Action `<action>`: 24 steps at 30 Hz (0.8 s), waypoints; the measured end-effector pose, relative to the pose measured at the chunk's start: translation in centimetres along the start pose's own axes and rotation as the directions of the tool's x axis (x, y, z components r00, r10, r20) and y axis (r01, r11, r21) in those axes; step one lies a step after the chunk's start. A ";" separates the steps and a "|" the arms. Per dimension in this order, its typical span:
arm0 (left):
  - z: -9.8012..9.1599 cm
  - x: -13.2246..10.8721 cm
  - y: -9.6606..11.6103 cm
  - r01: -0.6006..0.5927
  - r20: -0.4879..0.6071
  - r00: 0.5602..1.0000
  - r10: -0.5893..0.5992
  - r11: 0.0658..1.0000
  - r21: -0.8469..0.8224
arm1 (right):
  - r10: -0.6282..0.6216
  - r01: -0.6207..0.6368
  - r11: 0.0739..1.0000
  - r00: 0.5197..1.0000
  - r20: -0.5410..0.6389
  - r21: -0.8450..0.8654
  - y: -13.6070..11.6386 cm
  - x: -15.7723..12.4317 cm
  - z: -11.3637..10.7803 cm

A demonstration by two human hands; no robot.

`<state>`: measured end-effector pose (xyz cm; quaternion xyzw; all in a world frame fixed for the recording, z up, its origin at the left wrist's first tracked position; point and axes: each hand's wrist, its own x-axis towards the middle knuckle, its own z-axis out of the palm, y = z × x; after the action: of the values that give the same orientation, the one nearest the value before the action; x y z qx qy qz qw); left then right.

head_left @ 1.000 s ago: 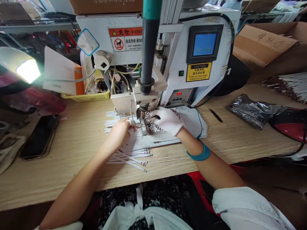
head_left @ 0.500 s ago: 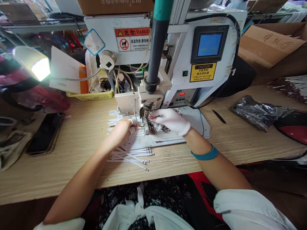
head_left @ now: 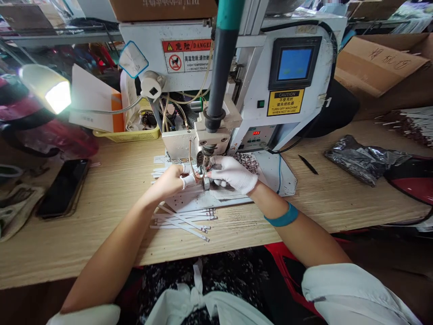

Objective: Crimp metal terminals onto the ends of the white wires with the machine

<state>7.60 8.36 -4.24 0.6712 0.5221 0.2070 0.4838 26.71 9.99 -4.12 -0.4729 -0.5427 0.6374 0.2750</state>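
Note:
My left hand (head_left: 171, 180), bare with white cots on its fingertips, is pinched shut on a thin white strip just left of the machine head (head_left: 207, 155). My right hand (head_left: 233, 174), in a white glove, has its fingers curled at the right of the head; what it pinches is too small to name. Both hands meet under the nozzle, over a small metal block (head_left: 206, 183). A pile of tiny dark and white parts (head_left: 248, 161) lies behind my right hand. Several white strips (head_left: 184, 221) lie fanned on the table near my left forearm.
The white machine (head_left: 257, 72) with a blue screen (head_left: 292, 63) and warning labels stands at the back of the wooden table (head_left: 101, 212). A lit lamp (head_left: 50, 92), a phone (head_left: 62, 185), a yellow basket (head_left: 128, 133), a black bag (head_left: 361, 158) and a cardboard box (head_left: 382, 63) surround it.
My right hand has slid left from the parts pile to the machine head. My left hand has closed in toward it with its strip. The view has shifted a little.

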 end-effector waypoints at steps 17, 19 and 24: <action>0.1 0.6 0.6 0.008 0.023 1.000 -0.004 0.987 -0.160 | -0.004 0.005 0.999 1.000 -0.013 0.040 0.4 0.0 0.0; 0.1 0.7 0.5 0.011 0.029 1.000 -0.006 0.984 -0.180 | -0.007 0.008 0.999 1.000 -0.008 0.041 0.5 0.1 0.0; -0.1 1.0 0.0 0.014 0.066 0.998 0.000 0.979 -0.204 | -0.017 0.016 0.998 1.000 0.013 0.058 0.7 0.1 -0.1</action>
<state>7.89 9.35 -4.43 0.6226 0.4842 0.2354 0.5678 26.84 9.94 -4.83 -0.4557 -0.5296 0.6539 0.2902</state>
